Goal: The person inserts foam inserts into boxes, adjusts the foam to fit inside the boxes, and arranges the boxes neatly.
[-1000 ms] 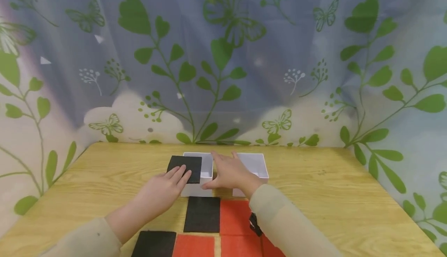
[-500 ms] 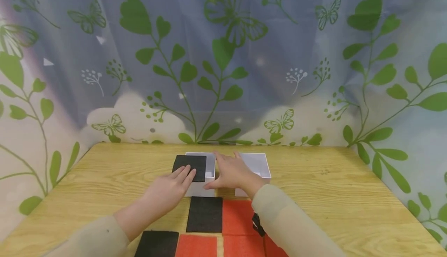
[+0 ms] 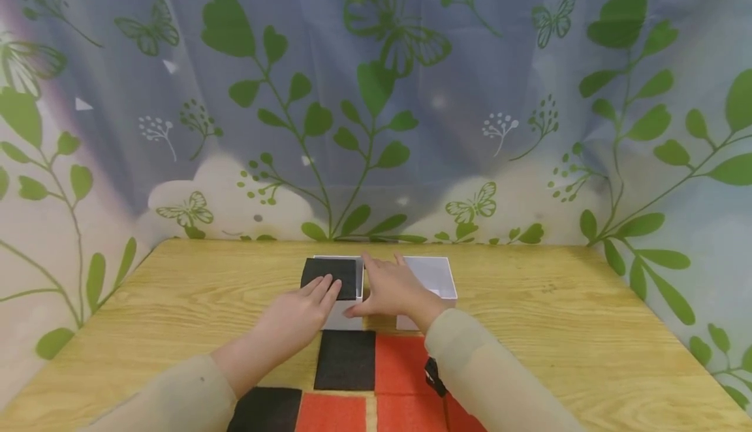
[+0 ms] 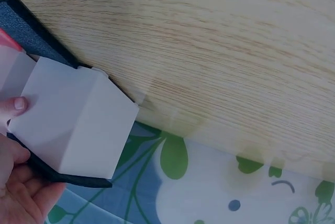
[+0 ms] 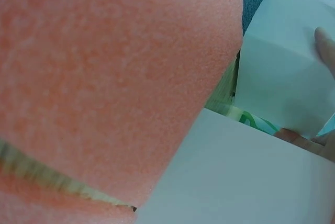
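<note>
The left hand lies flat with straight fingers on a square black foam pad atop the left white box. The right hand, fingers spread, rests between the 2 boxes.

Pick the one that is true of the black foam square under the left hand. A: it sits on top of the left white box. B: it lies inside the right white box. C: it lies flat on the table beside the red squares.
A: the black foam square sits over the top of the left white box, with the left hand fingers pressing on it.
</note>
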Demonstrator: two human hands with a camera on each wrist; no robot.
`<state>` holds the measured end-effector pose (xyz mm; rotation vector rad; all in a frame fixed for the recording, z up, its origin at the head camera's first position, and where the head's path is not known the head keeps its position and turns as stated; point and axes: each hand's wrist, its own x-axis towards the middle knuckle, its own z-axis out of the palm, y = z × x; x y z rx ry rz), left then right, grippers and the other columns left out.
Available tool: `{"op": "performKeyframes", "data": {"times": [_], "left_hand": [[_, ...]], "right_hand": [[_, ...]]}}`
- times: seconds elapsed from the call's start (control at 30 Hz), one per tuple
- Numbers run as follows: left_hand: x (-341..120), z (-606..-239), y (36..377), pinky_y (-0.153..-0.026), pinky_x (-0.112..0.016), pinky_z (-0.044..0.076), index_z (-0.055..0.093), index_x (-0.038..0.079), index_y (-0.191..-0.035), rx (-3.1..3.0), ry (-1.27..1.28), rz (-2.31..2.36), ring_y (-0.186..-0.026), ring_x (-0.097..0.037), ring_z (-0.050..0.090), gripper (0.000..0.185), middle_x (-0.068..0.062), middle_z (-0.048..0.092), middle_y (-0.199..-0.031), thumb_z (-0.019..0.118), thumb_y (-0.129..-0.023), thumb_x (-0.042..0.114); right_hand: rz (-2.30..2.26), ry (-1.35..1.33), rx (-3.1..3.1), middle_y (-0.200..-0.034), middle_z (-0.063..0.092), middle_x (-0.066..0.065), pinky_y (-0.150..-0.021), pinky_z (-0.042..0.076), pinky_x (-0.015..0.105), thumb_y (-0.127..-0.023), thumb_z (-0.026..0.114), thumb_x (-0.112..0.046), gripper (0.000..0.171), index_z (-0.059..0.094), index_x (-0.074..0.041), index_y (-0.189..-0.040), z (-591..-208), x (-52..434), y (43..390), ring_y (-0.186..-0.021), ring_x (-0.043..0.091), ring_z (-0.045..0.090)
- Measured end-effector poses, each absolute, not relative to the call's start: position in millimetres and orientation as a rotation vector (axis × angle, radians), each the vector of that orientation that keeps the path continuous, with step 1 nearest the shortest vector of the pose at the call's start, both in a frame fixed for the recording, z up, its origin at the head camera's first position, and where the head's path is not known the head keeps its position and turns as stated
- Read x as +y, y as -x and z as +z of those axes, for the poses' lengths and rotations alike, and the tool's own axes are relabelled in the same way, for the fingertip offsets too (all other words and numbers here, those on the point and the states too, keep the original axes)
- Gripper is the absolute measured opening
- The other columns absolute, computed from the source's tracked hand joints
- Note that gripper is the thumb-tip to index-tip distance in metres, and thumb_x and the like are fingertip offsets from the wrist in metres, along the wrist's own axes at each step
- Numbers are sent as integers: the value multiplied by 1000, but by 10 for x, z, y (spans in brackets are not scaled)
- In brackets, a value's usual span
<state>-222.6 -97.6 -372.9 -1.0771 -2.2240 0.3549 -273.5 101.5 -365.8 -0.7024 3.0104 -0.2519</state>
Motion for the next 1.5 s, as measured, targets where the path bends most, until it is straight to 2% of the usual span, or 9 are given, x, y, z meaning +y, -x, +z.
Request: {"op": "performKeyframes", "data": {"times": [0.2, 0.63, 1.23, 1.5], "left_hand": [[-945, -3770, 2255, -65, -28, 55, 63, -1, -117, -2228, 1085, 354, -100, -23, 63, 39, -15, 64, -112, 71, -80, 7], [-970, -3768, 2335, -71, -30, 55, 59, -3, -120, -2205, 1153, 231, -105, -25, 61, 45, -19, 61, -117, 72, -77, -1], [-1036, -3763, 2430, -81, -30, 52, 58, 0, -123, -2194, 1278, 294, -109, -24, 59, 45, -16, 60, -120, 71, -80, 3], [-1002, -3682, 2464, -87, -39, 49, 62, 0, -117, -2296, 1216, 96, -107, -26, 59, 35, -15, 61, -118, 67, -86, 14]], "right_hand": [[-252, 708, 3006, -143, 40, 8, -110, 7, 53, -66, 65, -72, 116, 19, -4, -148, -3686, 1023, 2732, -126, 21, 44], [-262, 703, 3011, -143, 41, 8, -110, 6, 52, -67, 65, -71, 115, 20, -4, -148, -3671, 1022, 2741, -127, 21, 43], [-225, 708, 3012, -146, 35, 7, -111, 5, 52, -67, 63, -73, 119, 14, -2, -149, -3680, 1016, 2752, -129, 20, 41], [-220, 719, 3003, -145, 37, 8, -111, 6, 52, -68, 63, -72, 119, 12, -1, -149, -3655, 1023, 2733, -128, 22, 42]]}}
